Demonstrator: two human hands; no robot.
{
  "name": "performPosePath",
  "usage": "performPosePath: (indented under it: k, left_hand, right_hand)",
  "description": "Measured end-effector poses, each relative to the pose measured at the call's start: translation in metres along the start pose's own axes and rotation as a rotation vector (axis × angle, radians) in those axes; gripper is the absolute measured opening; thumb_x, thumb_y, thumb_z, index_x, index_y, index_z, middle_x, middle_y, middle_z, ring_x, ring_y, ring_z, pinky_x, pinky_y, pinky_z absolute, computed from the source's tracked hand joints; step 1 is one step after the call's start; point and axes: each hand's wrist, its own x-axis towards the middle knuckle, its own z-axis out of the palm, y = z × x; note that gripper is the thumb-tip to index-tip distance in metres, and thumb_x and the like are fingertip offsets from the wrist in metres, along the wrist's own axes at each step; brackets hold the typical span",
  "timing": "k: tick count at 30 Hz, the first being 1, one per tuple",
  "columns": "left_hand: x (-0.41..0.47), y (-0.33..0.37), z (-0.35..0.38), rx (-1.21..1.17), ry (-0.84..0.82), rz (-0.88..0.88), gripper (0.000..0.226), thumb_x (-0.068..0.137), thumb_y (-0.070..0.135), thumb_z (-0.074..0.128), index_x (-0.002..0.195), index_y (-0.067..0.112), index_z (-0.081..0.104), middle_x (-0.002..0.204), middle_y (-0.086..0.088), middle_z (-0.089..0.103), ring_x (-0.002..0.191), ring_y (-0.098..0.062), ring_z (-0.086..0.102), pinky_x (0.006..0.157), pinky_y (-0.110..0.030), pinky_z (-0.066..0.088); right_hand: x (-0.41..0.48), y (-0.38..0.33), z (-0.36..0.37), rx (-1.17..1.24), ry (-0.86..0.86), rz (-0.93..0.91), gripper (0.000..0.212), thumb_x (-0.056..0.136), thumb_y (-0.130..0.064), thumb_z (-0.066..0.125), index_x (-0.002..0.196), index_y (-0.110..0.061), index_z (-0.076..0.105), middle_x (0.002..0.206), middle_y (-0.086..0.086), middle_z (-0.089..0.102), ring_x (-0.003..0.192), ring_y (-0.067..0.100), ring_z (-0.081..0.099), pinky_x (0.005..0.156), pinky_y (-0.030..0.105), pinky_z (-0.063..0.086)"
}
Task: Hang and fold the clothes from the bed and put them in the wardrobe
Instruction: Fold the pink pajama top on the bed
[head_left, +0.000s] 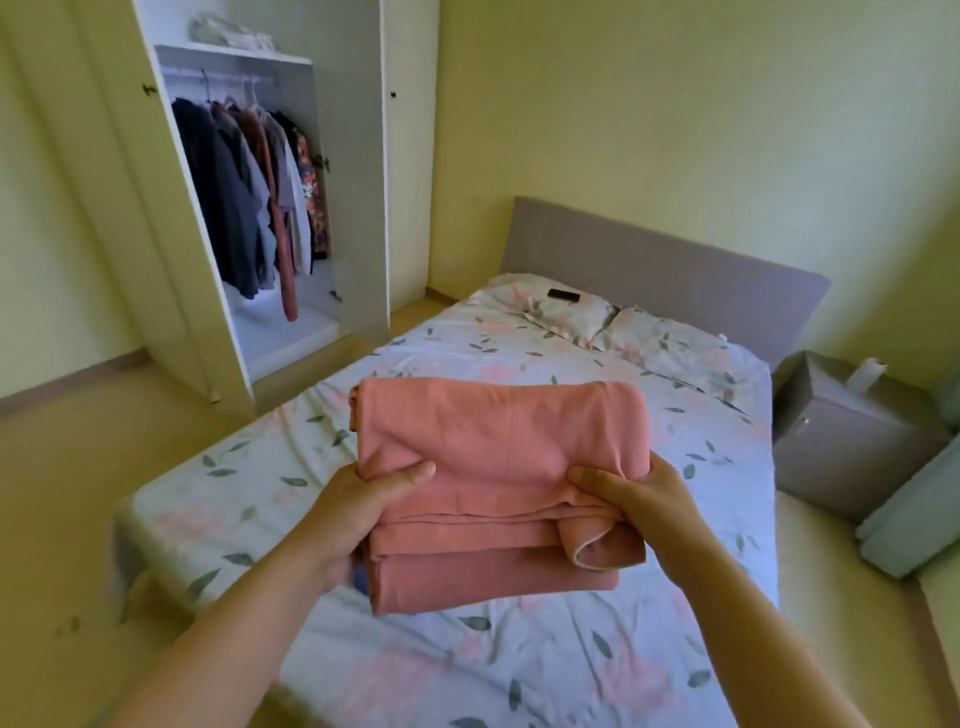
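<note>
A folded pink garment (498, 447) is held up above the bed (571, 649). My left hand (358, 504) grips its near left edge, thumb on top and fingers underneath. My right hand (639, 499) grips the near right edge the same way. Several folded layers show at the front, with one corner curled back. The open wardrobe (332, 171) stands at the far left, with several dark and patterned clothes (249, 192) hanging from its rail. A pale bundle (228, 31) lies on its top shelf.
The bed wears a floral sheet, with two pillows (623, 332) at the grey headboard (665, 260) and a small black object (563, 295) on one pillow. A grey box (847, 441) and a pale green roll (914, 519) sit to the bed's right. Floor space lies between the bed and the wardrobe.
</note>
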Motion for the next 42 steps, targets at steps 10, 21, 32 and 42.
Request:
performPosePath:
  k: [10, 21, 32, 42]
  left_hand:
    - [-0.053, -0.085, -0.122, -0.066, 0.327, -0.138, 0.052, 0.055, 0.026, 0.085, 0.103, 0.01, 0.071, 0.092, -0.01, 0.076, 0.083, -0.026, 0.074, 0.064, -0.032, 0.057]
    - [-0.059, -0.122, -0.167, -0.059, 0.524, -0.273, 0.037, 0.072, 0.018, 0.08, 0.105, 0.006, 0.071, 0.094, -0.012, 0.076, 0.084, -0.027, 0.074, 0.068, -0.031, 0.056]
    - [-0.076, -0.118, -0.287, -0.112, 0.759, -0.291, 0.034, 0.072, 0.019, 0.081, 0.103, 0.01, 0.069, 0.09, -0.007, 0.076, 0.081, -0.027, 0.073, 0.068, -0.033, 0.055]
    - [-0.078, -0.065, -0.448, -0.031, 0.817, -0.202, 0.036, 0.065, 0.022, 0.087, 0.097, 0.013, 0.072, 0.087, -0.002, 0.077, 0.081, -0.022, 0.073, 0.072, -0.034, 0.056]
  right_hand:
    - [-0.034, 0.071, 0.132, -0.053, -0.202, 0.188, 0.05, 0.058, -0.031, 0.094, 0.1, -0.022, 0.069, 0.087, -0.002, 0.077, 0.083, 0.017, 0.073, 0.081, 0.042, 0.059]
    - [-0.009, 0.129, 0.209, -0.065, -0.398, 0.364, 0.048, 0.058, -0.031, 0.093, 0.096, -0.017, 0.068, 0.081, -0.002, 0.076, 0.071, 0.012, 0.072, 0.057, 0.022, 0.055]
    - [-0.012, 0.111, 0.353, -0.227, -0.571, 0.345, 0.054, 0.065, -0.031, 0.09, 0.107, -0.008, 0.065, 0.097, 0.005, 0.071, 0.089, 0.021, 0.067, 0.082, 0.04, 0.056]
    - [-0.036, 0.063, 0.518, -0.194, -0.558, 0.335, 0.061, 0.062, -0.033, 0.092, 0.109, -0.008, 0.064, 0.095, 0.004, 0.07, 0.085, 0.018, 0.067, 0.071, 0.032, 0.054]
